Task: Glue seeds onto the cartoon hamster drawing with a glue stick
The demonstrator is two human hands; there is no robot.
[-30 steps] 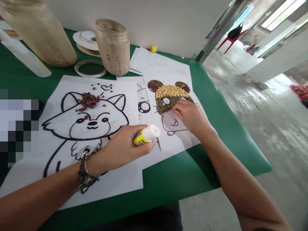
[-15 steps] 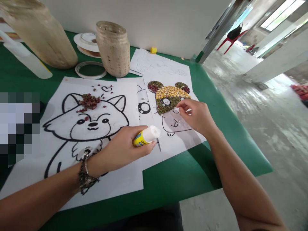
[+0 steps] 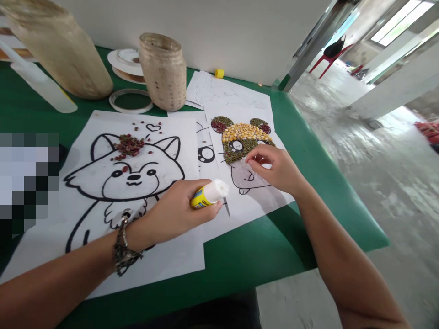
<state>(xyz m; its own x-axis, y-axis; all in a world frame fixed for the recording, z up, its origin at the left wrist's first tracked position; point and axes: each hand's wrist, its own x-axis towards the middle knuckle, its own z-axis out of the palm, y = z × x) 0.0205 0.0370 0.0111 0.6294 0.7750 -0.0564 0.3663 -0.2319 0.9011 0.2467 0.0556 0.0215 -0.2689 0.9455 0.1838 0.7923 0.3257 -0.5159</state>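
Note:
My left hand [image 3: 181, 208] is wrapped round a yellow glue stick [image 3: 210, 194] with a white top, above the sheet edges. Over the lower face of a bear-like drawing [image 3: 243, 177], my right hand [image 3: 270, 167] has its thumb and forefinger pinched together; what they hold, if anything, is too small to make out. Yellow kernels [image 3: 245, 131] cover the drawing's forehead, and green beans [image 3: 236, 156] surround its eyes. On the left sheet [image 3: 171, 256], red beans [image 3: 129, 145] lie heaped on a fox-like drawing, with several scattered near a small heart.
Behind the sheets stand a jar [image 3: 163, 73], a larger container [image 3: 65, 55], a white bottle [image 3: 44, 87], a tape roll [image 3: 131, 100] and a spool [image 3: 125, 64]. A yellow cap [image 3: 219, 73] sits near the wall. The green table's [image 3: 360, 228] edge runs along the right.
My right hand has shifted slightly left and down over the bear-like drawing. My left hand still holds the glue stick in nearly the same place.

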